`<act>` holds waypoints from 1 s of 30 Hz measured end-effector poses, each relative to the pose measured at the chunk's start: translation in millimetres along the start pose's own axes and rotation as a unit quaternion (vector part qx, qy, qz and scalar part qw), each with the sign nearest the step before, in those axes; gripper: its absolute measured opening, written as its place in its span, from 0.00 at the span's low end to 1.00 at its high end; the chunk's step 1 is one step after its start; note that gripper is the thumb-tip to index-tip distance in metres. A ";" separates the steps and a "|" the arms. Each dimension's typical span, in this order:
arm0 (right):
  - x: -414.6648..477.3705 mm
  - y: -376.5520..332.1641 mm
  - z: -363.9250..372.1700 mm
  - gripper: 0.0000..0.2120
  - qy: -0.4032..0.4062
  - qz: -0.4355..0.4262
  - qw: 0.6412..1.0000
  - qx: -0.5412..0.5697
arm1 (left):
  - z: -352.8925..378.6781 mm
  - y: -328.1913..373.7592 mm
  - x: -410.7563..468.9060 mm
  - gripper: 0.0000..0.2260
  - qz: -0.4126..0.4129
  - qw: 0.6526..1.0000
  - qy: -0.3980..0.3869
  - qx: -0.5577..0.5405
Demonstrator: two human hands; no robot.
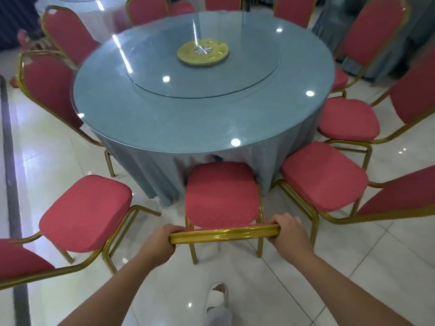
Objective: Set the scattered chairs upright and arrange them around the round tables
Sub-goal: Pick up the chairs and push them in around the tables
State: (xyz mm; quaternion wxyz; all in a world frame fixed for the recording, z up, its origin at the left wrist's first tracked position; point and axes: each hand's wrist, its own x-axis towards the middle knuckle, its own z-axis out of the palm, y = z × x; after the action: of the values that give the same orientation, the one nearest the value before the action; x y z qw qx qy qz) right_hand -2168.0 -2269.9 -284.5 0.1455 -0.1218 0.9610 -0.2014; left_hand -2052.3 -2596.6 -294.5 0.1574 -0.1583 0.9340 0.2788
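Observation:
A red-cushioned chair [221, 194] with a gold metal frame stands upright in front of me, its seat facing the round table [164, 114] draped in blue-grey cloth. My left hand [160, 243] grips the left end of the chair's gold top rail, and my right hand [289, 231] grips the right end. The seat's front edge sits just under the tablecloth's hem. Several more red chairs ring the table, among them one to the left [87, 212] and one to the right [324, 177].
A glass turntable [247, 74] with a yellow centre plate [202, 52] lies on the table. The floor is glossy white tile with a dark stripe [11, 175] at the left. My slippered foot [217, 297] is below the chair. Another draped table [386, 43] stands far right.

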 end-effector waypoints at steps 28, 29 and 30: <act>-97.3 -44.3 -22.3 0.34 0.030 -0.126 0.991 0.030 | -4.7 35.7 -142.2 0.34 -0.122 0.948 0.052 -0.288; -110.2 -58.3 -18.0 0.28 0.067 -0.157 0.980 0.101 | -6.8 31.7 -162.0 0.29 -0.134 0.931 0.072 -0.332; -121.7 -71.6 -12.8 0.23 0.083 -0.176 0.967 0.165 | -8.9 25.2 -181.2 0.26 -0.146 0.921 0.083 -0.351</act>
State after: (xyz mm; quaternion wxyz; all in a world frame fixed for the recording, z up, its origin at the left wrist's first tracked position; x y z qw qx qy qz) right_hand -2046.7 -2293.5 -215.1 0.0460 -0.2460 0.8868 -0.3886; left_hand -1900.6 -2544.0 -206.2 0.0528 -0.3610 0.7523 0.5485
